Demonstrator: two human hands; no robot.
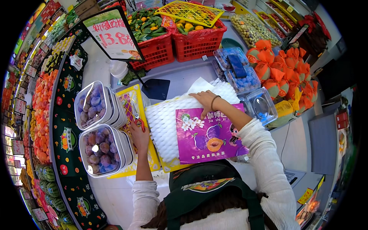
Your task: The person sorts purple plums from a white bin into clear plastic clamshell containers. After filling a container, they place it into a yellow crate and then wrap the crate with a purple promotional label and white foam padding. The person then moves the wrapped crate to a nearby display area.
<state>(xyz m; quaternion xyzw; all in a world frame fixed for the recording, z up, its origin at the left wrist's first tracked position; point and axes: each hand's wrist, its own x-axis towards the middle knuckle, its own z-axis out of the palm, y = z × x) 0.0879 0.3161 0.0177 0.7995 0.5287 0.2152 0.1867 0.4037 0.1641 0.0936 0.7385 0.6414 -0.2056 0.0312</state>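
Observation:
My left hand [140, 135] is at the yellow plastic crate [152, 161], with its fingers around red-handled scissors or snips [140, 123]; the metal blades point up and away from me. White foam netting [164, 129] covers the crate beside it. A purple printed sheet with plum pictures [207, 135] lies over the netting in front of me. My right hand [205, 100] rests with spread fingers on the netting and a white sheet [201, 86], its thumb at the top edge of the purple sheet. Stacked clear-lidded tubs of plums [99, 149] stand left of my left hand.
A price sign [113, 34] stands behind the netting, before red crates of citrus [198, 40]. Clear boxes of blueberries [244, 80] carry a phone [237, 66] at the back right. Melons in orange wrapping [284, 72] are beyond them. A fruit display [43, 115] lines the left.

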